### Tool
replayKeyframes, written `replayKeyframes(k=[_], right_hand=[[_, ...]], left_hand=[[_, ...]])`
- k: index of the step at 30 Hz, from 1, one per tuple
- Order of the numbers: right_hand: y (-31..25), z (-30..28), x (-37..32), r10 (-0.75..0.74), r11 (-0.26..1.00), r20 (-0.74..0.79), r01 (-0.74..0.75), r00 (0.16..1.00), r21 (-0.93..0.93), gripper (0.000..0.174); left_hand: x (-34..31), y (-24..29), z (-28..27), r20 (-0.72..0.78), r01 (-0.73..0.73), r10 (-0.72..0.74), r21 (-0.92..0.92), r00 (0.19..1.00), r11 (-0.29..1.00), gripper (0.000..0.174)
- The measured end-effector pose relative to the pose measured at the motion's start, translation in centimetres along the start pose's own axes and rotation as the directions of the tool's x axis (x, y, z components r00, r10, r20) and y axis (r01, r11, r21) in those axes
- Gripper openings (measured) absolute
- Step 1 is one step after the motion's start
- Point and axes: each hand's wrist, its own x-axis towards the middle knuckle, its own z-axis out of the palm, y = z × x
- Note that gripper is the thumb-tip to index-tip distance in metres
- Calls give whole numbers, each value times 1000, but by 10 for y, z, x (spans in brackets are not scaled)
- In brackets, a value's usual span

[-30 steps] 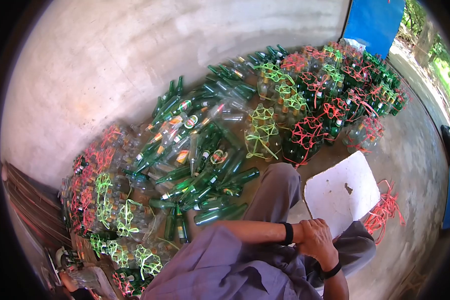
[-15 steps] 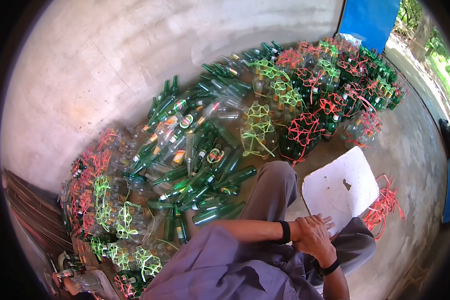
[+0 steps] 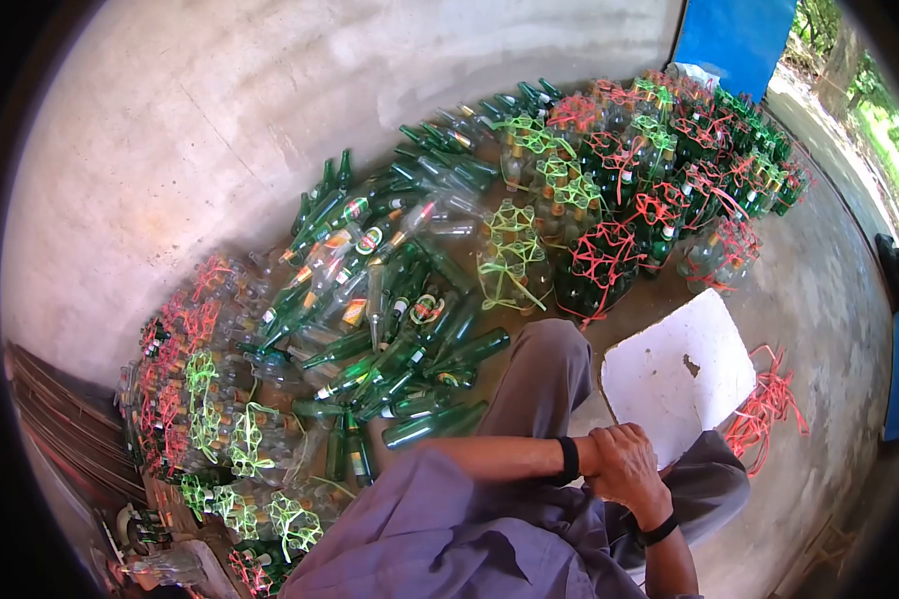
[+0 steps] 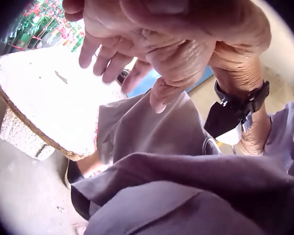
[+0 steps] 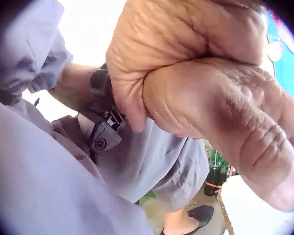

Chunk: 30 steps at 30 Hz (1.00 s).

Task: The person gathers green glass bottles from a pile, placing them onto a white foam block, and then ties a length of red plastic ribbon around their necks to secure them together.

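Note:
The right hand [image 3: 631, 471] lies over the left hand [image 3: 588, 456] in front of the knees, its fingers curled round it near the black wristband. Loose, slightly bent fingers of the left hand [image 4: 120, 58] hang down in the left wrist view, holding no object. The right wrist view shows the right hand [image 5: 235, 117] close up against the left hand [image 5: 181, 34]. Beyond the hands is a white board [image 3: 679, 364], which rests on a rough pale block [image 4: 24, 134]. Most of the left hand is hidden in the head view.
Loose green and clear bottles [image 3: 395, 349] lie heaped ahead. Bundles tied with red and green straps [image 3: 604, 262] stand on both sides of the heap. Red straps [image 3: 766, 409] lie right of the board. A pale wall [image 3: 220, 130] rises behind; a blue panel [image 3: 734, 45] stands at the back right.
Fingers that stuck out towards the board half a second ago no longer show in the head view. The hands stay clasped. The bottles and board appear shifted slightly up and left.

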Motion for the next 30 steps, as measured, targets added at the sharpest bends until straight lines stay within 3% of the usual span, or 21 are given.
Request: replayKeyframes(k=[4, 7, 11, 13, 30], right_hand=[[-1, -3, -1, 25, 996, 80, -32, 996, 83, 58], [-2, 2, -2, 13, 1000, 20, -13, 1000, -8, 58], [-2, -4, -2, 22, 1000, 1, -22, 1000, 10, 58], [0, -2, -3, 35, 995, 45, -39, 998, 87, 56], [13, 13, -5, 35, 999, 60, -35, 998, 0, 54]], left_hand=[[-3, 4, -2, -4, -4, 4, 10, 1000, 1000, 46], [1, 6, -4, -3, -7, 7, 16, 1000, 1000, 46], [-1, 2, -10, -1, -27, 27, 15, 1000, 1000, 45], [4, 1, -10, 1, -38, 38, 18, 999, 999, 45], [3, 3, -21, 71, -164, 167, -47, 983, 985, 44]])
